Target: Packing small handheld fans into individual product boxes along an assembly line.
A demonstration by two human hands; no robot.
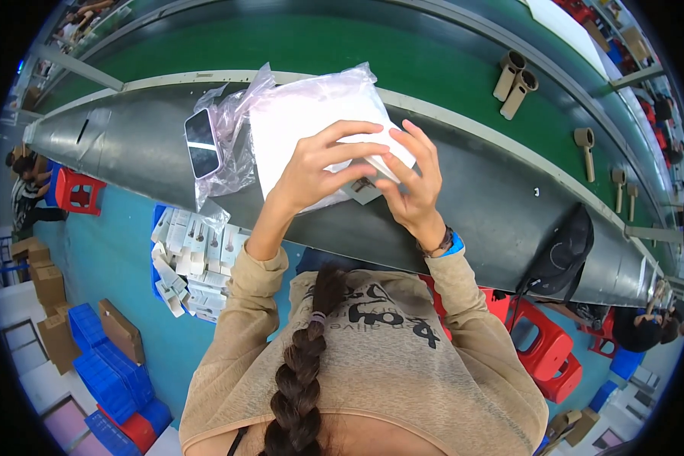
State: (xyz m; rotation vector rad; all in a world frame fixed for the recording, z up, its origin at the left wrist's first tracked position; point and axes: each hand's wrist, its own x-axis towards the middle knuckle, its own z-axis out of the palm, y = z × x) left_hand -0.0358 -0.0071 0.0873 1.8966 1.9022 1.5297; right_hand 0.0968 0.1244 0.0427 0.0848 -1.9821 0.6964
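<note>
Both my hands meet over the bench around a white folded paper piece (386, 166), whose exact shape my fingers partly hide. My left hand (323, 161) has its fingertips along the paper's upper and left sides. On the other side, my right hand (416, 178) curls its fingers and thumb round the right edge. Beneath lies a stack of white sheets (289, 114) in a clear plastic bag (239, 114). A small printed card or carton face (362, 190) shows below the paper, between my hands. A phone (203, 143) rests on the plastic at the left.
A blue crate of white cartons (197, 254) stands below the bench at left. A black cap or bag (562, 254) lies on the dark bench (479, 197) at right. Tan tube-shaped holders (518, 93) stand on the green belt (433, 45) beyond. Red stools (539, 342) are behind me.
</note>
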